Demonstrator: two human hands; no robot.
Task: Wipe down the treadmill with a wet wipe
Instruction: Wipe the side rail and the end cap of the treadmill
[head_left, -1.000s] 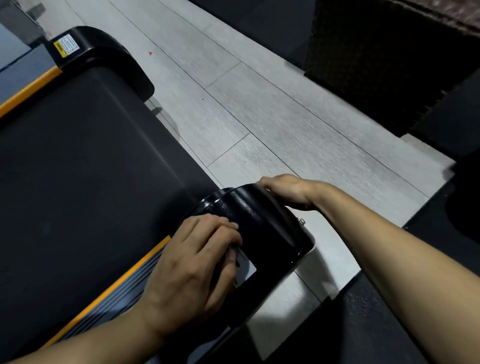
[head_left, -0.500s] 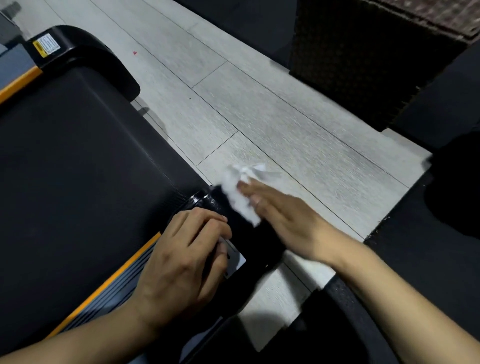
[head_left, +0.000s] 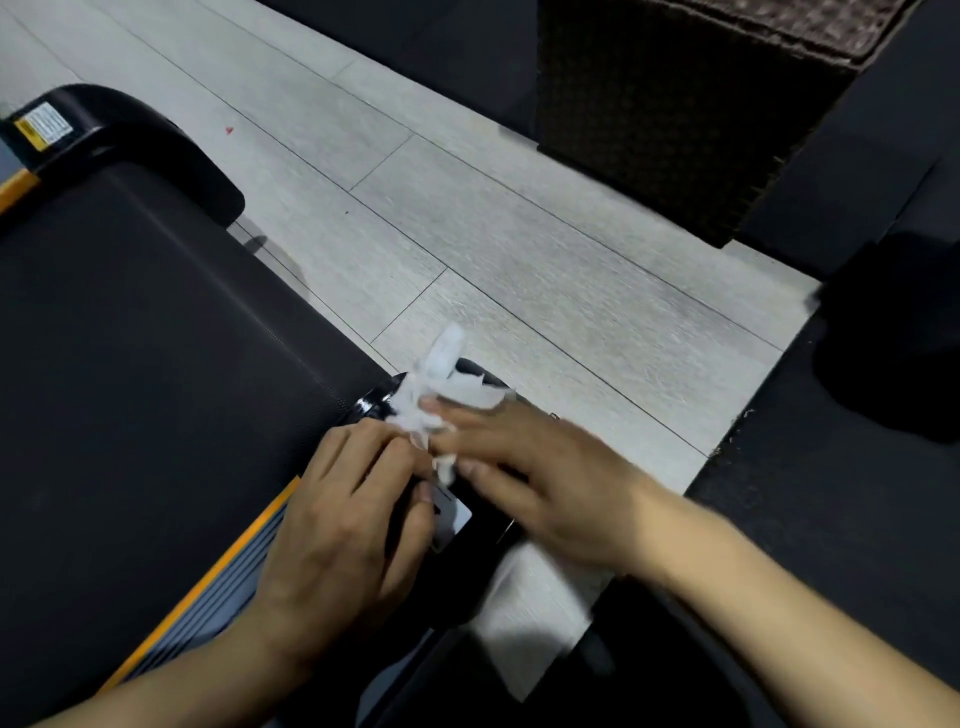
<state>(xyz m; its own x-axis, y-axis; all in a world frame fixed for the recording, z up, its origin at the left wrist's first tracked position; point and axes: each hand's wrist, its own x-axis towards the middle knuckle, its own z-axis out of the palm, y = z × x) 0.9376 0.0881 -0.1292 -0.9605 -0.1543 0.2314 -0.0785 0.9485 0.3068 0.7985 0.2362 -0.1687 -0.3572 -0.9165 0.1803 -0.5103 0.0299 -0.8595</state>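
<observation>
Your right hand (head_left: 540, 483) has moved inward since half a second ago; it was lying across the outer side of the black end cap (head_left: 470, 506) of the treadmill (head_left: 156, 374), and now it lies over the top of the cap, with its fingertips close to those of your left hand (head_left: 337, 525); the wet wipe (head_left: 441, 395) has come with it and sits now at the far edge of the cap, crumpled, one twisted end standing up over the floor (head_left: 467, 223). Your right hand lies palm down, the fingers long and nearly straight, pointing to the left; they press the wipe onto the cap, and part of the wipe shows between them; the hand is blurred, so you cannot tell if the thumb pinches the wipe. Your right forearm comes in from the lower right corner, stretched across the dark mat (head_left: 831, 519).

Your left hand stays in the same place as before; it rests palm down on the near part of the cap, its fingers bent a little and spread over the small pale label (head_left: 454, 514); it holds nothing. Your left forearm enters from the bottom left, over the orange stripe (head_left: 228, 571) beside the black belt (head_left: 130, 338).

On the floor beyond, a dark woven basket (head_left: 675, 114) stands well apart from the treadmill.
</observation>
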